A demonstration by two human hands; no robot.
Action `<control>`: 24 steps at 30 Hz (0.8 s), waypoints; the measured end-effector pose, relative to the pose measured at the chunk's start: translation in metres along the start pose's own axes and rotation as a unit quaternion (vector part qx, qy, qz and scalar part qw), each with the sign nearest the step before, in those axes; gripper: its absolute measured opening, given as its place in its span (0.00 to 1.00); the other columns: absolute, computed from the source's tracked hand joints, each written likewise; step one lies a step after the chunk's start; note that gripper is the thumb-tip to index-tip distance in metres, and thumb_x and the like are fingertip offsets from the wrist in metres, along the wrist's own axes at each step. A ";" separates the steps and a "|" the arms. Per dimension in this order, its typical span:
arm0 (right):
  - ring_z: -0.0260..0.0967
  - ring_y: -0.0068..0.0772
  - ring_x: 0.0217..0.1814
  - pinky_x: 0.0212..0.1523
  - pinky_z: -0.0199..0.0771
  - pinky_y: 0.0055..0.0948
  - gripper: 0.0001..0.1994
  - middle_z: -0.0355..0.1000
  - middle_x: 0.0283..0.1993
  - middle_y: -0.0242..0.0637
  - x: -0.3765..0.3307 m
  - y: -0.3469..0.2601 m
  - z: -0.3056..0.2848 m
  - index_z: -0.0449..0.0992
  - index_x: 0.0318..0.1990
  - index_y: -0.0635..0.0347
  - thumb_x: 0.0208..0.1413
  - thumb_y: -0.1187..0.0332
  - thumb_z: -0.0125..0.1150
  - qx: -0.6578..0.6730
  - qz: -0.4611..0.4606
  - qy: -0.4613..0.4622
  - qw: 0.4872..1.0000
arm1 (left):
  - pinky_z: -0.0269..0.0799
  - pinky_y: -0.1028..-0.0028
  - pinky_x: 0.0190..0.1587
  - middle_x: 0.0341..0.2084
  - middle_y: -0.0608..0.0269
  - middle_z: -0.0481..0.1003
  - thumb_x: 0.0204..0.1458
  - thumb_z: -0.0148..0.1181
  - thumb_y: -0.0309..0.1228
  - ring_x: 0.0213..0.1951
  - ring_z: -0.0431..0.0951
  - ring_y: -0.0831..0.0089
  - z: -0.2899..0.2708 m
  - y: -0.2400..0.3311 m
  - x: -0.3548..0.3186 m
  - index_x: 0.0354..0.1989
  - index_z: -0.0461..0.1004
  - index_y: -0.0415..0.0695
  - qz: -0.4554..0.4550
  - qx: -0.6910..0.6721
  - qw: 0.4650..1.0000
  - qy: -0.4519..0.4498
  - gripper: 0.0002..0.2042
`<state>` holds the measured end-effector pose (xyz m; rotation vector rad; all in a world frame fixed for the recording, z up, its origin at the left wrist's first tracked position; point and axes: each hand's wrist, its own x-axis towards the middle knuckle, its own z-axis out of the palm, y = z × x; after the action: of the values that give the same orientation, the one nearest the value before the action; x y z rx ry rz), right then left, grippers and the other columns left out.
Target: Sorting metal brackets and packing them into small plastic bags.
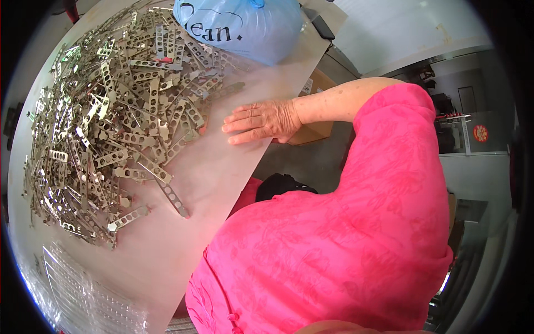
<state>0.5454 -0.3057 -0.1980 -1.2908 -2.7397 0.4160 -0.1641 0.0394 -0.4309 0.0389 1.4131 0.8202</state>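
Evidently my right grip [264, 121] is flat and palm down at the edge of the table [239, 178], fingers straight, holding nothing I can see; my left grip is out of view. Just beyond the right fingertips lies the heap of perforated metal strips [154, 94], and one outlying strip [173, 199] sits nearer me. Each should handle as light, stiff and slick (tangling at the holes seems likely). I'd pinch that outlier by its long edges, near the free end.

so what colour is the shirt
The shirt is bright pink with faint darker floral shapes, head view.
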 end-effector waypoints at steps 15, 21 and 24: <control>0.71 0.45 0.57 0.62 0.66 0.47 0.26 0.73 0.54 0.41 0.042 -0.041 -0.039 0.75 0.53 0.58 0.45 0.59 0.70 0.003 0.022 0.089 0.996 | 0.78 0.61 0.36 0.39 0.54 0.77 0.61 0.47 0.38 0.35 0.79 0.59 -0.314 0.097 -0.210 0.46 0.75 0.40 0.342 0.035 0.873 0.346 0.16; 0.72 0.35 0.40 0.51 0.71 0.39 0.13 0.73 0.34 0.32 0.102 -0.057 -0.038 0.79 0.41 0.58 0.45 0.72 0.68 -0.016 0.021 0.227 0.973 | 0.73 0.70 0.27 0.24 0.59 0.77 0.52 0.54 0.30 0.24 0.76 0.70 -0.292 0.109 -0.254 0.32 0.79 0.39 0.359 0.142 0.709 0.590 0.09; 0.72 0.34 0.38 0.49 0.71 0.38 0.12 0.72 0.32 0.31 0.131 -0.057 -0.043 0.79 0.39 0.59 0.43 0.77 0.67 -0.042 0.007 0.282 0.959 | 0.72 0.74 0.31 0.28 0.61 0.77 0.55 0.57 0.34 0.27 0.75 0.74 -0.185 0.086 -0.298 0.41 0.80 0.37 0.539 0.223 0.612 0.535 0.13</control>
<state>0.4274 -0.2309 -0.1457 -1.2122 -2.2836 -0.0689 -0.3492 -0.1344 -0.1734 1.0454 2.8047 1.5720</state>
